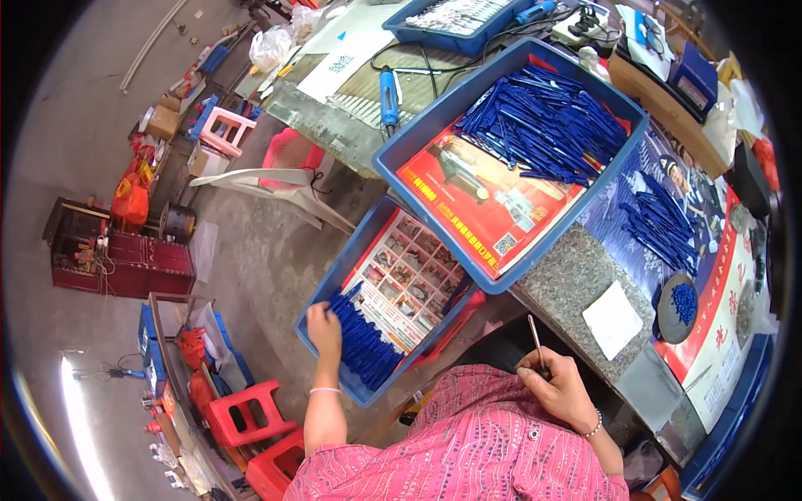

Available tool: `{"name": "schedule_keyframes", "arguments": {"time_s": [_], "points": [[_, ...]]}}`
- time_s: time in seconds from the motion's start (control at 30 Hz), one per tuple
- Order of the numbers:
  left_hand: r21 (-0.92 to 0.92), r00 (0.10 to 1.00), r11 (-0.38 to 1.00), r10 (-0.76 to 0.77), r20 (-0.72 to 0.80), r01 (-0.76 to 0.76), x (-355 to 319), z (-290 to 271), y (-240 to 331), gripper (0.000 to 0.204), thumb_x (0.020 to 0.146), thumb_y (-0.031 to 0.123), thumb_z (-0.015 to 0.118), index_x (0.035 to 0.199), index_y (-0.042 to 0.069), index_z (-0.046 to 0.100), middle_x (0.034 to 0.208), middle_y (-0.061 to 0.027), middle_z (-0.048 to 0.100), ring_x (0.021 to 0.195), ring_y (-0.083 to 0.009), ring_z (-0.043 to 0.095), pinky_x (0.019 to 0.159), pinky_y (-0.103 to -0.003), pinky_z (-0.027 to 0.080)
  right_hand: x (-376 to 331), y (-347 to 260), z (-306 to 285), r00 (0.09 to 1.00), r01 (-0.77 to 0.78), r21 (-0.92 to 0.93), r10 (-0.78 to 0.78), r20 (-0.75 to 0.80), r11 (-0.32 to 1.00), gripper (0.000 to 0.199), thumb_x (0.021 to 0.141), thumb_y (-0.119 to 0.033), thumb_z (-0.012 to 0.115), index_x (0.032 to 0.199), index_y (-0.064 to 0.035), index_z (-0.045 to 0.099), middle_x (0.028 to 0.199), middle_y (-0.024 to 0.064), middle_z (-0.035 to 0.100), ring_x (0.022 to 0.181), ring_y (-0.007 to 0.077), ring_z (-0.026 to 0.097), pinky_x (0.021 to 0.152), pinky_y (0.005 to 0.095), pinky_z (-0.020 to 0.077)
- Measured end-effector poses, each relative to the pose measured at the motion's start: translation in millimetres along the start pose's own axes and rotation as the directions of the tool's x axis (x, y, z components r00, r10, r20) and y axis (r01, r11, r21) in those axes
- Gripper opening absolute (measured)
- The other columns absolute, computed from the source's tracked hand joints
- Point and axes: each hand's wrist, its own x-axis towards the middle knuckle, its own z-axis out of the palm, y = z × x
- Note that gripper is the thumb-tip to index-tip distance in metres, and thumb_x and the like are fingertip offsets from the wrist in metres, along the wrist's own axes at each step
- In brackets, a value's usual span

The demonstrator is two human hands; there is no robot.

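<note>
At lower left, the left hand (324, 327) lay on blue sticks (364, 344) in 1 of 2 trays (330, 284), fingers together; the right hand (561, 387) pinched 1 thin rod (535, 332).

We note blue pens (361, 341) in a blue bin (330, 288), a red printed sheet (484, 209), and a pink patterned shirt (468, 455).

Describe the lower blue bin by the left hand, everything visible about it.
The lower blue bin is a shallow rectangular plastic tray, lined with a printed sheet of small pictures. A row of dark blue pen-like sticks lies at its near end, where the left hand rests on them. The upper blue bin overlaps its far corner.
</note>
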Motion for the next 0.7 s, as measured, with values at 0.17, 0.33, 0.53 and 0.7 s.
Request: {"name": "schedule_keyframes", "arguments": {"time_s": [0.17, 0.33, 0.53, 0.7], "points": [[0.072, 0.979, 0.986, 0.137, 0.153, -0.149, 16.3, 45.4, 14.9, 0.021, 0.076, 0.006, 0.056, 0.097, 0.004, 0.058, 0.098, -0.0149, 0.058, 0.092, -0.0319, 0.056, 0.081, -0.041, 0.045, 1.7, -6.7, -3.6, 0.999, 0.004, -0.046, -0.001, 0.050, 0.999, 0.013, 0.081, -0.011, 0.062, 0.085, 0.0011, 0.060, 0.062, 0.0046, 0.056, 0.055, 0.0085, 0.050, 0.052, 0.0242, 0.0408], [0.412, 0.887, 0.800, 0.307, 0.345, -0.437, 39.6, 73.0, 29.7, 0.010, 0.076, 0.010, 0.055, 0.084, 0.005, 0.058, 0.089, -0.0128, 0.060, 0.086, -0.0294, 0.059, 0.070, -0.042, 0.048, -5.2, -3.1, -3.8, 0.999, -0.042, -0.092, 0.042, -0.005, 0.995, 0.014, 0.081, -0.011, 0.062, 0.086, 0.0010, 0.060, 0.060, 0.0055, 0.056, 0.054, 0.0077, 0.051, 0.051, 0.0235, 0.0412], [0.411, 0.860, 0.769, 0.347, 0.374, -0.489, 43.0, 74.8, -13.0, 0.004, 0.073, 0.011, 0.058, 0.074, 0.007, 0.057, 0.073, -0.0121, 0.058, 0.070, -0.0287, 0.060, 0.062, -0.041, 0.046, 5.1, 12.4, 2.8, 0.980, 0.177, 0.009, -0.177, 0.093, 0.984, 0.017, 0.085, -0.016, 0.059, 0.094, -0.0009, 0.059, 0.075, 0.0131, 0.063, 0.065, 0.0181, 0.063, 0.060, 0.0304, 0.0486], [0.345, 0.856, 0.799, 0.373, 0.357, -0.492, 36.8, 48.9, 3.2, 0.018, 0.073, 0.015, 0.061, 0.086, 0.004, 0.054, 0.085, -0.0132, 0.056, 0.083, -0.0305, 0.055, 0.074, -0.042, 0.041, 5.3, 8.1, 0.6, 0.980, 0.140, -0.086, -0.126, 0.156, 0.986, 0.020, 0.086, -0.019, 0.057, 0.097, -0.0021, 0.056, 0.076, 0.0168, 0.062, 0.068, 0.0296, 0.063, 0.061, 0.0356, 0.0485]]}}
